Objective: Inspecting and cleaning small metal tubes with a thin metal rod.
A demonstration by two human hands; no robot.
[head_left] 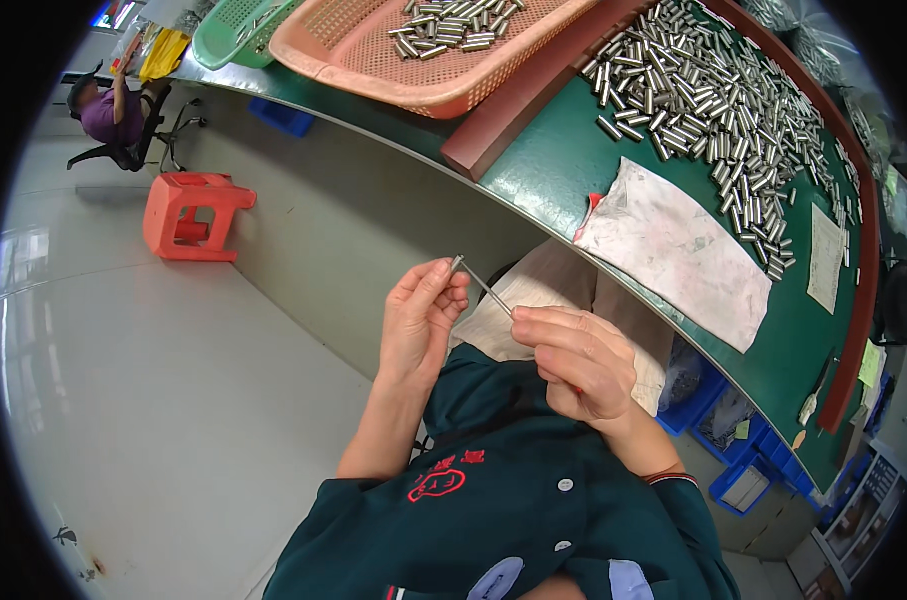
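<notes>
My left hand [420, 318] pinches a small metal piece [457, 263] between thumb and fingertips, above my lap. Most of that piece is hidden by the fingers, so its full shape cannot be told. My right hand [581, 360] is closed around a thin metal rod [488, 291], whose far tip meets the small piece in the left hand. A speck of red shows under the right palm; whether it belongs to the rod cannot be told. Beyond the hands, many short shiny metal cylinders [713, 100] lie heaped on the green tabletop [533, 165].
A stained white cloth [673, 250] lies along the table's near edge. Reddish-brown rails [513, 115] border the heap. A pink basket [373, 85] holds more cylinders, beside a green basket [218, 35]. Blue bins [743, 480] sit below the table. A red stool [188, 215] and a seated person [113, 115] are at left.
</notes>
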